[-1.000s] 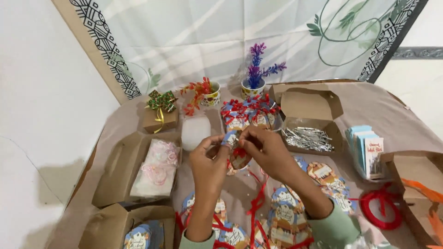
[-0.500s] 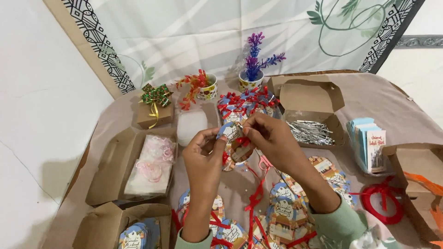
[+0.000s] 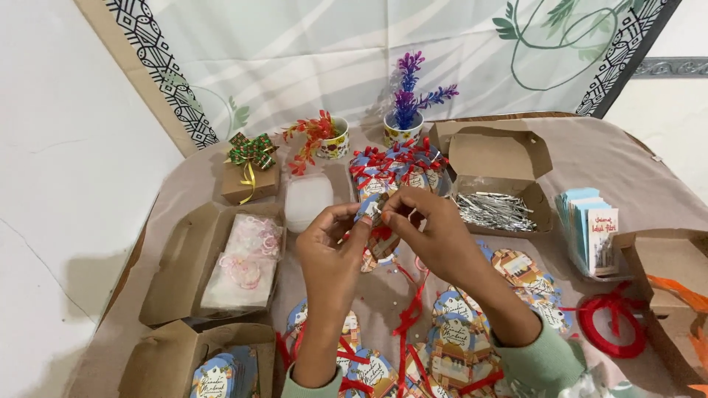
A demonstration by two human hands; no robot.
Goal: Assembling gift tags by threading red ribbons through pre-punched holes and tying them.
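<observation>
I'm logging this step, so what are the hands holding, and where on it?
Both the left hand and right hand pinch the top edge of a paper tag with red ribbon.

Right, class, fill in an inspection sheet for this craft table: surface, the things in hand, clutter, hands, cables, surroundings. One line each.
Surface: table covered by a plain brownish cloth.
Things in hand: one printed paper tag held up between both hands, a red ribbon trailing down from it.
Clutter: finished tags with red bows; open box of silver strips; box with pink packets; loose printed tags; red ribbon spool; gift box with green bow; two small plant pots.
Hands: left hand and right hand both pinch the tag's top.
Cables: nothing seen.
Surroundings: white wall to the left, patterned backdrop sheet behind.
</observation>
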